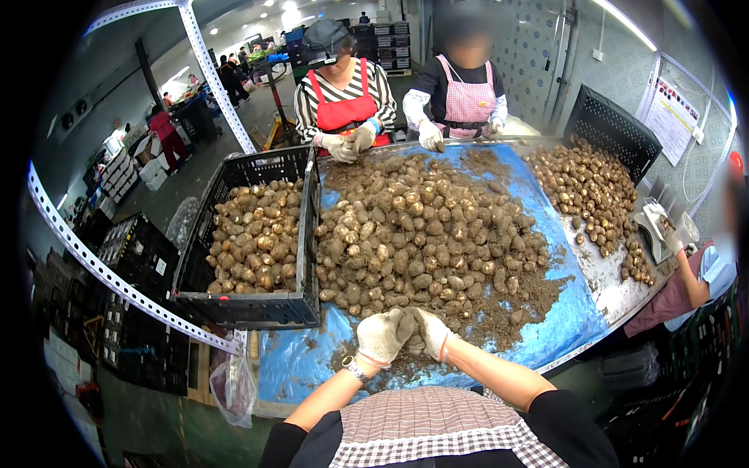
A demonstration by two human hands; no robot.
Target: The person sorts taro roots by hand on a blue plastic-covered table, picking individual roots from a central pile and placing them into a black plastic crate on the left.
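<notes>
Gloved left hand [382, 335] and right hand [430, 334] meet, curled close together, at the near edge of a heap of tubers [421, 253] on the blue-covered worktop [579, 310], right of a crate [250, 310]; we cannot tell what they pinch. We judge each tuber light, stiff and hardy (loose dirt [511, 316] may make it slip), best held around its rounded middle.

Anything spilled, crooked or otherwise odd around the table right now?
Loose soil is strewn over the blue sheet, especially right of the main tuber pile; messy, but these tubers look dirty themselves. The black crate at far right looks tilted, with tubers spread beside it. No damage stands out.
</notes>
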